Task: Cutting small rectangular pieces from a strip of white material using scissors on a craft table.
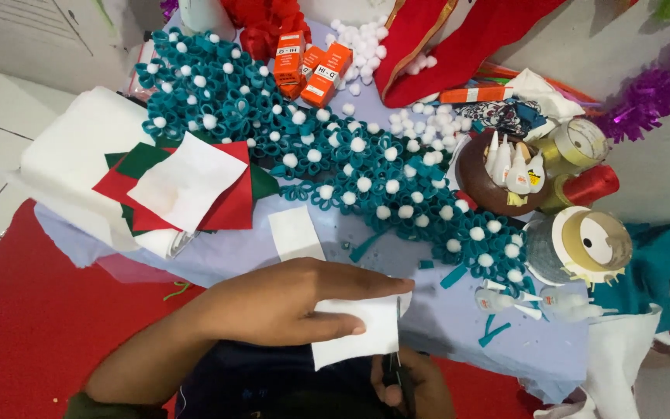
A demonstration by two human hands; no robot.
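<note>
Brown bowl (481,185) at the right of the surface (443,318) holds several small white glue bottles (515,172), tips up. Two more such bottles (540,301) lie loose on the cloth just below a tape roll (589,242).

Left hand (288,304) pinches a white felt piece (362,334) between thumb and fingers, its grip closed on the piece above the near edge of the surface. Right hand (412,384) is partly cut off by the bottom of the frame and covered by the felt; its grip is closed on dark scissors (399,365), blades upright at the felt's right edge.

A teal flower garland (335,147) with white pompoms runs diagonally across the middle. Open cloth remains between the garland and the hands; a small white strip (296,233) lies there.
</note>
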